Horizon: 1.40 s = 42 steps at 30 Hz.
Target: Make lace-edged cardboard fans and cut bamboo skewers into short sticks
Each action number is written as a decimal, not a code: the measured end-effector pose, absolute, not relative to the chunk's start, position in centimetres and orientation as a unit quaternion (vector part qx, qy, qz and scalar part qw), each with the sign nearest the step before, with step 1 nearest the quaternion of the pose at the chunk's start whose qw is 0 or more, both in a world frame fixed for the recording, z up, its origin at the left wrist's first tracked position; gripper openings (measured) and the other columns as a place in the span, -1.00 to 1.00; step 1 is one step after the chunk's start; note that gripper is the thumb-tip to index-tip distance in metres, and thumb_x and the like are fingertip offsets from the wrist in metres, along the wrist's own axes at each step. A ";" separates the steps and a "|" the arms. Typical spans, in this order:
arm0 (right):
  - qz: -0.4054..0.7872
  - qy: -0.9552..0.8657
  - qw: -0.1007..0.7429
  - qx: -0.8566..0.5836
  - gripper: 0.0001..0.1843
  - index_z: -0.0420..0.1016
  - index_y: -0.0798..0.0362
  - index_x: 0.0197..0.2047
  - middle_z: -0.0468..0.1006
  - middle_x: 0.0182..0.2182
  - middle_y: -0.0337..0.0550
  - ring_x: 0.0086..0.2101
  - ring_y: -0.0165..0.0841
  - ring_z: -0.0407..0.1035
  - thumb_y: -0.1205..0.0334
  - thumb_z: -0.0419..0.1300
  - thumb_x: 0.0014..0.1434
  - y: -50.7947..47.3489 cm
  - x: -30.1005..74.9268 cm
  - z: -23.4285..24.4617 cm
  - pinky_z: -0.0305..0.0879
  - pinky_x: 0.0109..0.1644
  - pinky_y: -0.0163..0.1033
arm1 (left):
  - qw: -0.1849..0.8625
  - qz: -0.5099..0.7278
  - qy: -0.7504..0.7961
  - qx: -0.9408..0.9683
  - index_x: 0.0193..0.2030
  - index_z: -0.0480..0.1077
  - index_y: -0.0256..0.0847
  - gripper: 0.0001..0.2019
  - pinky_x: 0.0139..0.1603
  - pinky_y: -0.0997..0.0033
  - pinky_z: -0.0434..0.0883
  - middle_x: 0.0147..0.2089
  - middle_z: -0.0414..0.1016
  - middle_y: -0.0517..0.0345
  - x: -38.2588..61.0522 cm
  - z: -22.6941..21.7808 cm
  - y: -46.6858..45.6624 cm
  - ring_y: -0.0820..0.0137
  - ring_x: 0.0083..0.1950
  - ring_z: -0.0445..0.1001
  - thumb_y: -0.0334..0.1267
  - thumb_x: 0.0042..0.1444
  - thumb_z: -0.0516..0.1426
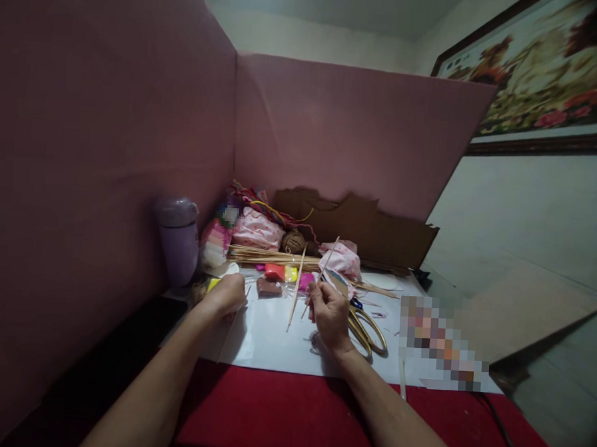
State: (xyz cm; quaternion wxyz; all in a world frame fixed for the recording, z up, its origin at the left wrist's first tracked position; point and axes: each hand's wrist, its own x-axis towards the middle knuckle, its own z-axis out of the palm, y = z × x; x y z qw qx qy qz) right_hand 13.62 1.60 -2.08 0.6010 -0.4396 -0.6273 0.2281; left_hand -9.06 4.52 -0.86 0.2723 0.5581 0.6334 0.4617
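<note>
A thin bamboo skewer is held tilted in a narrow pinch by the right hand, above the white sheet.
It could be dropped if the pinch is loosened, or knocked against the neighbouring stick. The left hand is curled; its fingertips are hidden, so whether anything is gripped cannot be told.

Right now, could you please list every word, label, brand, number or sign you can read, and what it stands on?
No text can be read.
Framed picture: small dark marks at upper left, too small to read.
Just above the pink-and-white packet: pixelated patch, unreadable.
Table's right side: pixelated strip, unreadable.
</note>
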 end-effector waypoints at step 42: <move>0.277 -0.627 0.588 -0.429 -0.59 0.29 0.07 -0.50 0.34 -0.69 -0.32 -0.75 -0.55 0.13 -0.05 -0.04 0.22 2.9 13.6 -3.2 0.01 -0.68 -0.43 | 0.257 0.403 0.605 0.637 -0.59 0.30 -0.25 -0.87 -0.54 0.50 0.16 -0.66 0.34 0.23 -0.8 0.5 5.6 0.48 -0.61 0.31 -0.35 -0.07 0.11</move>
